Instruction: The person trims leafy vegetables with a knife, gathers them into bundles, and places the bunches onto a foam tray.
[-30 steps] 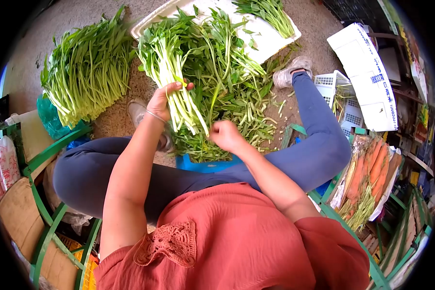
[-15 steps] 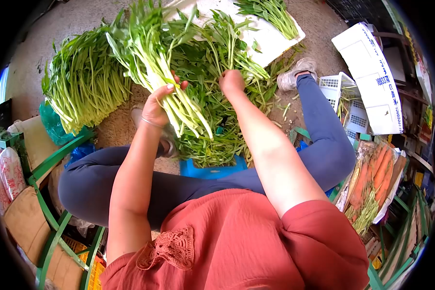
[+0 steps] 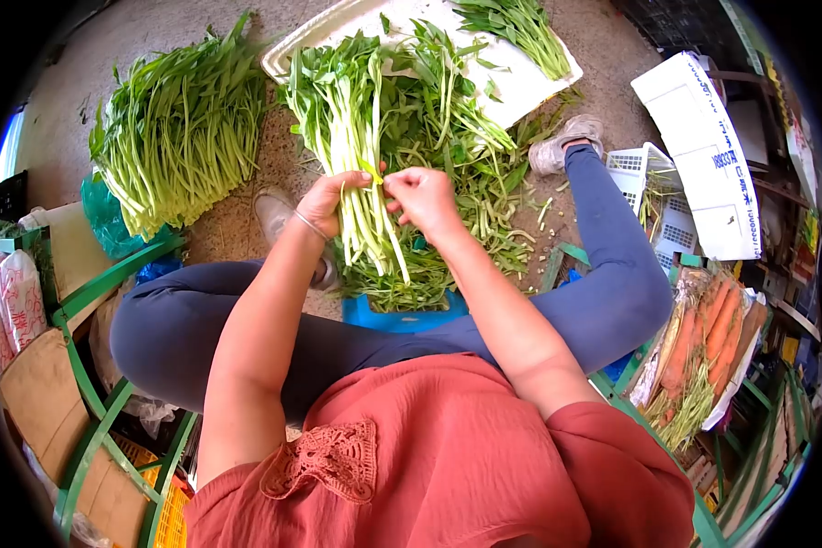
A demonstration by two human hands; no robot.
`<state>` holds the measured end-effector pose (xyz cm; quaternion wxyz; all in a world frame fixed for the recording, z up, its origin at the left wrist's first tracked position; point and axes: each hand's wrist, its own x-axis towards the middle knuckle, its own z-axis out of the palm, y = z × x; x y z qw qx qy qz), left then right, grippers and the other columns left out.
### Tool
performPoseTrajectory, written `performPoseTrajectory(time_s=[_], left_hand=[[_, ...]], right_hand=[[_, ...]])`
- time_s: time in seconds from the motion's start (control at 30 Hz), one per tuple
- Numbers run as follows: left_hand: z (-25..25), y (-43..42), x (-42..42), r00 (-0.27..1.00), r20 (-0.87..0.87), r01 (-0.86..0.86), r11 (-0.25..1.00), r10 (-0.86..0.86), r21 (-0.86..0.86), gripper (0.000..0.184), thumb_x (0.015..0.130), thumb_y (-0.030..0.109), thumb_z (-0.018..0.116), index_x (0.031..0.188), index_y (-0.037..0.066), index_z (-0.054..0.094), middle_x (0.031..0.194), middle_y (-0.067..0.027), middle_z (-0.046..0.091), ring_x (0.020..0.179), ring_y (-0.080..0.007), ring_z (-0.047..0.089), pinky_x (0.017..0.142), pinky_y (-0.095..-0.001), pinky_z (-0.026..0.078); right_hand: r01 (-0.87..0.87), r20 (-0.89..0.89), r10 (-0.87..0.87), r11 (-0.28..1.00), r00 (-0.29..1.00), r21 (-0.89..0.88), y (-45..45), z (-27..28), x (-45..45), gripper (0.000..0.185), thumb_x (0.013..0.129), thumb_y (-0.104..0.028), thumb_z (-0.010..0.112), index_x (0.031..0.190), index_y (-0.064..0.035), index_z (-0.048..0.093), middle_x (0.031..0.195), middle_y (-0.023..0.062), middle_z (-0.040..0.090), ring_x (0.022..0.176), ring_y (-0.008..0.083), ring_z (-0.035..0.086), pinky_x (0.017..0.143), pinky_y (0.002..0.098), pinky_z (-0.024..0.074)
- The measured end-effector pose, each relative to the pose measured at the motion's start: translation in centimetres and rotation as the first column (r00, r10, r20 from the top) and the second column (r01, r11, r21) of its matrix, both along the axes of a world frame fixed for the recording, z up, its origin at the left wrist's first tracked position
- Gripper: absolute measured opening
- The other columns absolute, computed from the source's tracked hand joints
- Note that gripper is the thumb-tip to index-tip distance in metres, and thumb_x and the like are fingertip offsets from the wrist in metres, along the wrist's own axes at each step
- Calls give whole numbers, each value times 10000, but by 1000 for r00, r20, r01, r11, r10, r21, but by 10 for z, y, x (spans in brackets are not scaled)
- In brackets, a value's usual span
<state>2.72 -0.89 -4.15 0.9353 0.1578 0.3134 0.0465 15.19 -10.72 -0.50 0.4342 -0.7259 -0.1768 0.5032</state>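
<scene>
A leafy bunch of water spinach (image 3: 338, 110) is held upright in my left hand (image 3: 321, 203), whose fingers wrap round the pale stems. Close beside it, my right hand (image 3: 426, 199) pinches at a yellow-green leaf (image 3: 370, 171) on the bunch's right side; the fingertips partly hide the pinch. Beneath both hands spreads a loose pile of water spinach (image 3: 489, 196) between my legs. Part of this heap lies against a white foam tray (image 3: 525, 91), which also carries a smaller bunch (image 3: 521, 38) at its far right. A thick stack of water spinach (image 3: 178, 137) lies on the floor at the left.
A blue plastic edge (image 3: 402, 321) shows under the pile. To the right are a white basket (image 3: 627, 169), a printed white box (image 3: 703, 151) and carrots (image 3: 723, 320). Green metal frames (image 3: 100, 285) and a teal plastic bag (image 3: 110, 219) stand at the left.
My left hand has lowered the bunch and brought it slightly right. My right hand has left the pile and come down to the bunch, pinching a leaf there.
</scene>
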Motion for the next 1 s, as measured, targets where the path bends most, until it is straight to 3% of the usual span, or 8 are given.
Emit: performPoseTrajectory(time_s=[0.13,0.33,0.43,0.57,0.67,0.73,0.8,1.0], left_hand=[[10,-4,1,996,-86,-25,999,28,37,407,732,74,555,1122,-6,469,1014,-104,559,911,-224,564,742,-410,499],[2,-2,-1,996,-89,-4,996,11,85,386,719,47,561,1094,-6,485,973,-96,567,887,-220,573,716,-408,506],[2,-3,-3,989,-144,-18,997,30,80,361,715,61,574,1061,-16,506,941,-105,572,857,-215,580,705,-406,506],[-9,3,-4,984,-166,-51,998,59,47,338,711,69,581,1035,-15,532,880,-98,589,782,-197,586,686,-353,504],[4,4,0,985,-117,-119,992,124,51,329,702,67,588,1019,-10,548,878,-80,598,762,-180,586,686,-335,499],[14,3,2,981,-50,-185,981,188,55,402,701,74,585,1084,-9,493,985,-75,576,844,-174,561,741,-331,483],[19,5,3,974,62,-222,974,220,42,480,711,61,563,1158,-4,403,1087,-101,539,890,-180,547,769,-338,490],[20,4,6,964,17,-264,963,264,50,449,738,83,554,1156,2,410,1035,-78,551,924,-184,531,822,-340,458]], right_hand=[[175,40,-179,981,983,80,29,-24,29,158,775,-167,606,811,-14,587,673,45,582,516,76,516,392,177,395],[-1,436,-53,993,898,121,64,-40,36,161,723,-171,650,754,-13,638,602,36,605,507,86,538,464,221,420],[70,534,-126,990,836,125,51,-42,26,199,665,-207,660,621,-17,622,564,107,588,500,202,570,539,284,464],[-294,290,352,929,890,-225,15,-34,14,174,669,-185,630,736,-25,639,673,112,625,598,208,596,638,301,481],[-696,-123,741,542,661,-471,2,-16,34,231,717,-194,618,828,8,623,778,134,627,715,206,598,714,308,480],[-418,167,605,699,778,-581,0,-51,55,204,699,-236,631,802,-61,655,738,116,631,689,189,600,687,287,468],[21,467,151,939,871,-344,15,-73,81,232,715,-292,639,764,-65,645,757,111,631,700,208,602,683,312,466],[238,634,48,903,771,-358,71,-116,133,271,699,-305,652,787,-52,614,810,128,623,736,295,592,674,363,464]])
